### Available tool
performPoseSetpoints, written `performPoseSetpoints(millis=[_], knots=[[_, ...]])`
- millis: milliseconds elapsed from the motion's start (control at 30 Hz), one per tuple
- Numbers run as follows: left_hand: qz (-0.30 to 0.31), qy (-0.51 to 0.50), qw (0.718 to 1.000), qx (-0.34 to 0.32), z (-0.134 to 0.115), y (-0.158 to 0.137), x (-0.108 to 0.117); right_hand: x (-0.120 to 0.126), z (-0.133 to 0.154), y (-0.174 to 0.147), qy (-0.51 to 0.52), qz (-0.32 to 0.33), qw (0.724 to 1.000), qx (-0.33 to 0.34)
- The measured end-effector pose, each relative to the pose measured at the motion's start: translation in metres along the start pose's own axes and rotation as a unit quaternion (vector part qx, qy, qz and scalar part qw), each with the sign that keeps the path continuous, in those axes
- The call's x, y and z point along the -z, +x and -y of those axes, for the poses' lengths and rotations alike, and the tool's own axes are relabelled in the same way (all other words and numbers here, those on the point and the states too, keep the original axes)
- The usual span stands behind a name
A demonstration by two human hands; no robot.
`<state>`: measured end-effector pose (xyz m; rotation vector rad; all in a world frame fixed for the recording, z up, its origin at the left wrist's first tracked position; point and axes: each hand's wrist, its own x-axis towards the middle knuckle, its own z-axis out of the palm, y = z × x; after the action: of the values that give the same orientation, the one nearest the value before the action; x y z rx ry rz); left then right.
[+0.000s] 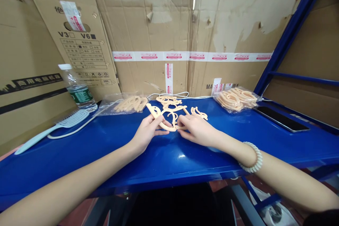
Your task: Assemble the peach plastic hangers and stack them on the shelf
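A cream plastic folding hanger (156,112) is held up just above the blue tabletop, its curved arm and hook part showing. My left hand (148,129) is closed round the left arm of it, thumb on top. On the other side, my right hand (197,130) pinches the hanger near its joint; the fingers partly hide that spot. Right behind my hands lie more loose cream hanger parts (172,103), some overlapping. Small curved hook pieces (199,113) sit just beyond my right hand.
Clear bags of cream parts lie left (132,103) and right (237,99). A phone (282,118), a water bottle (81,93), a pale blue hairbrush (57,127) and a white cable (79,130) rest on the blue table (169,164). Cardboard (159,31) stands behind.
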<state>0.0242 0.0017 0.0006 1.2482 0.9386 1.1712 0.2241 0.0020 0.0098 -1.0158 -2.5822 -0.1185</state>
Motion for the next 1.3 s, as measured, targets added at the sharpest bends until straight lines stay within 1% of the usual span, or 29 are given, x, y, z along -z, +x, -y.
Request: performPoseSetpoints(millis=[100,167,300,433,733,1067,1300], knots=[[-0.01,0.002,1.0,-0.012,-0.0007,-0.0006,-0.0006,-0.0012,0.0011,-0.0002,-0.016,0.028,0.999,-0.017],[-0.019,0.004,1.0,-0.007,-0.0016,-0.0007,-0.0007,-0.0022,0.0015,-0.0002,-0.034,0.028,0.999,-0.014],[-0.028,0.001,1.0,0.011,-0.0021,0.0,-0.0003,-0.0033,0.0018,-0.0002,-0.091,0.005,0.996,0.019],[-0.034,-0.013,0.999,0.025,-0.0022,0.0022,0.0014,-0.0035,0.0022,0.0002,-0.119,-0.017,0.992,0.045],[-0.02,-0.026,0.998,0.052,-0.0071,0.0047,0.0051,-0.0037,0.0015,-0.0004,-0.133,-0.072,0.982,0.109],[0.003,-0.041,0.998,0.055,-0.007,0.0052,0.0064,-0.0032,0.0006,-0.0007,-0.152,-0.097,0.974,0.137],[-0.004,-0.055,0.996,0.068,-0.0057,0.0067,0.007,-0.0048,-0.0002,-0.0001,-0.173,-0.108,0.966,0.156]])
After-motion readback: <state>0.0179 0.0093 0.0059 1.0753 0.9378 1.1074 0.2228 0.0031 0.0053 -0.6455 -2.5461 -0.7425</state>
